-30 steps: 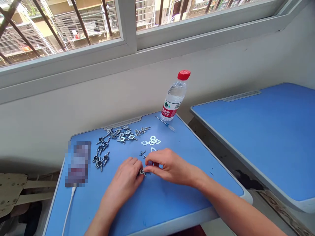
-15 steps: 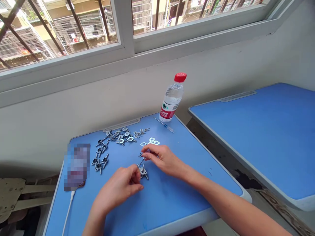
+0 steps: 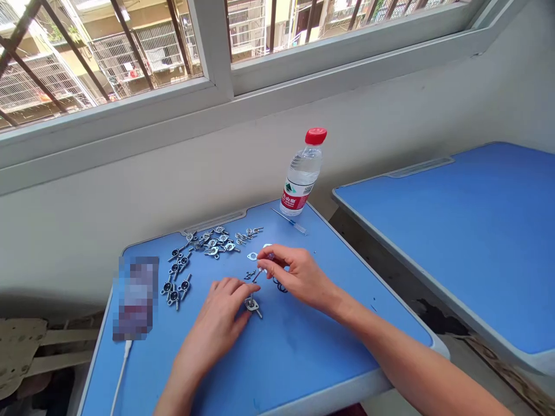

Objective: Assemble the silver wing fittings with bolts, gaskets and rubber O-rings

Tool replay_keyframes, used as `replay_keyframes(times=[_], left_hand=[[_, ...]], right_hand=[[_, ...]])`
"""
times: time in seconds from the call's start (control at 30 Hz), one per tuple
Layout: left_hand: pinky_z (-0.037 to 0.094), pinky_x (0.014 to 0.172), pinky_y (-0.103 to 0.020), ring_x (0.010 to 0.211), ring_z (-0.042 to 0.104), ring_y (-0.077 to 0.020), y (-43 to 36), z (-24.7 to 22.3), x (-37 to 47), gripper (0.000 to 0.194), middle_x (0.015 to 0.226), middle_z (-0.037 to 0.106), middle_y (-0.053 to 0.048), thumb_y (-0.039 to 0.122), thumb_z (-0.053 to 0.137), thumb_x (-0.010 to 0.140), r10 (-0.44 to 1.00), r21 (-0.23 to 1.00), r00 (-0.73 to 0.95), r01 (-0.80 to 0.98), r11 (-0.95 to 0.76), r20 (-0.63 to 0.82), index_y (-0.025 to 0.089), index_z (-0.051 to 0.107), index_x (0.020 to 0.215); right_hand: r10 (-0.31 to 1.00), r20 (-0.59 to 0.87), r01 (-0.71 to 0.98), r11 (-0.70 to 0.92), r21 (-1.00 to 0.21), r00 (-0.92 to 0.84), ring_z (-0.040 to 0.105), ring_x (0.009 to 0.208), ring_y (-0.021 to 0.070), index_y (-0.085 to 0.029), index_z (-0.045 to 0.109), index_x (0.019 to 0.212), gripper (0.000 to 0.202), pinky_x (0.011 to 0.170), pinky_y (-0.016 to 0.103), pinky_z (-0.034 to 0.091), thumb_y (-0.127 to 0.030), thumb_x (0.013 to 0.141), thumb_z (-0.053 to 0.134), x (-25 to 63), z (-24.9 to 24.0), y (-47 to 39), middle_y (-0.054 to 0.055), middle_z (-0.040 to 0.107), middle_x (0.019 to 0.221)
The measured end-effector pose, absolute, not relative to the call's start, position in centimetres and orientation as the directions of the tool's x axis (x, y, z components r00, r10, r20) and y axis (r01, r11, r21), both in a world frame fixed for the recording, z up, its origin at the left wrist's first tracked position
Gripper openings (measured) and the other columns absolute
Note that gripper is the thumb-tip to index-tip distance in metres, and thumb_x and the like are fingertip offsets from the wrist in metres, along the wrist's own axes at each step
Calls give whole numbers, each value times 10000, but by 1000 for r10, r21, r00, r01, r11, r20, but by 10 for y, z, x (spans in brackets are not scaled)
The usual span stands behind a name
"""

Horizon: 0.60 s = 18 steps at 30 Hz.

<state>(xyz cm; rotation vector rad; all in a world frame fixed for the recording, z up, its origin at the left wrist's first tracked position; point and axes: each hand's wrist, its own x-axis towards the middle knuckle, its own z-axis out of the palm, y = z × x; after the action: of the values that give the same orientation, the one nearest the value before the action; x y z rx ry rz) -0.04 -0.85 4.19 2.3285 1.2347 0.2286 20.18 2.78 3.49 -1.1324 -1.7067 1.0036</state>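
Low over the blue table, my right hand [image 3: 299,268] pinches a small screwdriver [image 3: 256,276], its thin shaft slanting down and its handle mostly hidden by the fingers. Several tiny screws [image 3: 248,275] lie beside the tip. With thumb and fingers my left hand [image 3: 221,309] steadies a small metal flanged part [image 3: 252,304] on the table. Flat metal gasket plates [image 3: 252,256] lie behind my right hand, partly covered by it. Black rings [image 3: 281,285] show under that hand's edge.
Several metal flanged fittings [image 3: 212,242] are grouped at the back, and others with black centres [image 3: 174,283] at the left. Smaller metal pieces [image 3: 248,234], a second screwdriver [image 3: 290,221] and a water bottle [image 3: 299,182] stand or lie farther back. A cabled phone [image 3: 136,297] is at left.
My right hand has moved slightly right and back with the screwdriver, toward the tiny screws. My left fingers have uncurled and reach over the metal part. Black rings have come into view.
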Motion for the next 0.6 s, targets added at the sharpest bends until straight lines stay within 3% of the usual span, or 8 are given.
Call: replay_keyframes(times=[0.33, 0.6], left_hand=[[411, 818, -384, 932, 564, -223, -7, 45, 5, 189, 997, 645, -18, 80, 597, 899, 804, 399, 580, 773, -493, -131, 227, 640, 1010], [426, 846, -410, 933, 577, -233, -9, 42, 5, 205, 993, 647, -26, 120, 642, 880, 809, 365, 573, 786, -499, -128, 213, 620, 1061]], right_hand=[[944, 221, 303, 291, -908, -243, 581, 555, 118, -177, 621, 865, 134, 527, 228, 446, -274, 909, 540, 204, 40, 27, -14, 607, 637], [939, 232, 298, 304, -905, -254, 577, 560, 119, -175, 625, 874, 140, 535, 232, 451, -280, 913, 541, 205, 41, 25, -10, 608, 655]])
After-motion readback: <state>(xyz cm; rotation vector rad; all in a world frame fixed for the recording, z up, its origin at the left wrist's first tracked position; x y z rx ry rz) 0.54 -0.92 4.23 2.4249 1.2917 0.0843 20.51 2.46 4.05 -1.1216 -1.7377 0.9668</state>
